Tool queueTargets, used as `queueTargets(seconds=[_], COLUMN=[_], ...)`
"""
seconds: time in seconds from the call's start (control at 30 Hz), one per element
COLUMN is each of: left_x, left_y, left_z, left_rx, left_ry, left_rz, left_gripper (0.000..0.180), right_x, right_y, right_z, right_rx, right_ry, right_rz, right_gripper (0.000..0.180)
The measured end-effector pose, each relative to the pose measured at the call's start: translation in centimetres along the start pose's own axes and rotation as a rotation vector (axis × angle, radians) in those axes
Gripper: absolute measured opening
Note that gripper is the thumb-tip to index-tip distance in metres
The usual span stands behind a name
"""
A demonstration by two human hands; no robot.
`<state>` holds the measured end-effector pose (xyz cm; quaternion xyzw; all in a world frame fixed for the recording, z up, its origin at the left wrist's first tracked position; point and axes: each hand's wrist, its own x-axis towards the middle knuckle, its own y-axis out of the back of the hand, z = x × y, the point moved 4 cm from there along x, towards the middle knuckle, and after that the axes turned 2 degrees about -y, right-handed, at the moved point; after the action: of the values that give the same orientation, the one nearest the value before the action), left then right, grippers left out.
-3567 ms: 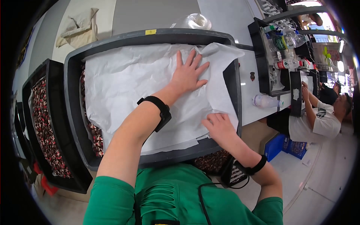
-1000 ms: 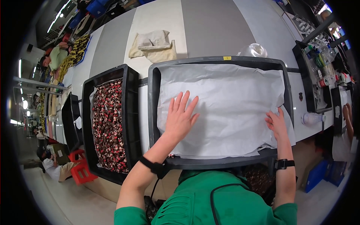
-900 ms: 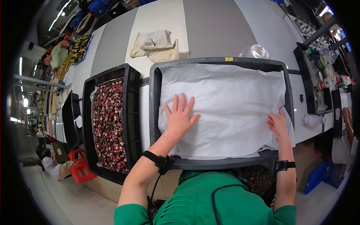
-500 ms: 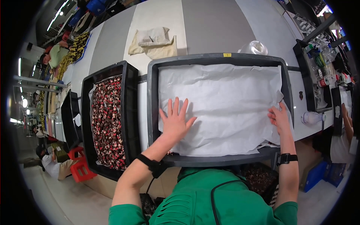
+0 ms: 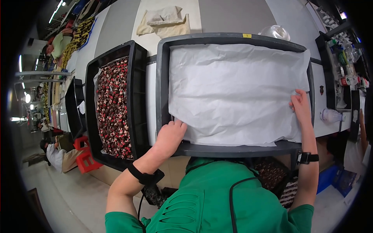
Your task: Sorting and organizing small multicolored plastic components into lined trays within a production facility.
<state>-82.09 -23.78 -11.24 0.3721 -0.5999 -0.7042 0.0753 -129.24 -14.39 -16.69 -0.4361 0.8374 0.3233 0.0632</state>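
A white paper sheet, creased across its middle, covers the inside of a large grey tray in front of me. At the tray's near left corner my left hand is closed, with its fingertips pinching the sheet's edge. Along the right side my right hand has its fingers curled on the sheet's right edge, by the tray wall. What lies beneath the sheet is hidden.
To the left stands a black crate of dark, red and pale small pieces. Beyond the tray lie a folded cream cloth and a clear plastic bundle. A bottle lies at right. A person sits at far left.
My left hand has gone from spread flat on the sheet to closed at its near left corner. My right hand stays at the right edge, its fingers more curled. The view has shifted.
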Motion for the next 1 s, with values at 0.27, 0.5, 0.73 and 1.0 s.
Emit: queueTargets(seconds=[0.27, 0.5, 0.73, 1.0], left_x=[-0.6, -2.7, -0.3, 3.9], left_y=[0.7, 0.5, 3.5, 0.0], left_z=[-0.8, -0.3, 1.2, -0.9], left_rx=[-0.083, -0.093, -0.138, -0.158], left_ry=[-0.025, -0.01, -0.068, 0.008], left_rz=[0.03, -0.253, -0.025, 0.155], left_gripper=[0.019, 0.008, 0.03, 0.083], right_x=[2.4, 4.2, 3.7, -1.9], right_y=[0.2, 0.6, 0.6, -5.9], right_z=[1.5, 1.3, -0.1, -6.2], right_rx=[-0.093, -0.299, -0.65, -0.808], right_ry=[-0.005, 0.037, 0.163, 0.797], right_rz=[-0.047, 0.002, 0.042, -0.075], right_gripper=[0.044, 0.045, 0.045, 0.052])
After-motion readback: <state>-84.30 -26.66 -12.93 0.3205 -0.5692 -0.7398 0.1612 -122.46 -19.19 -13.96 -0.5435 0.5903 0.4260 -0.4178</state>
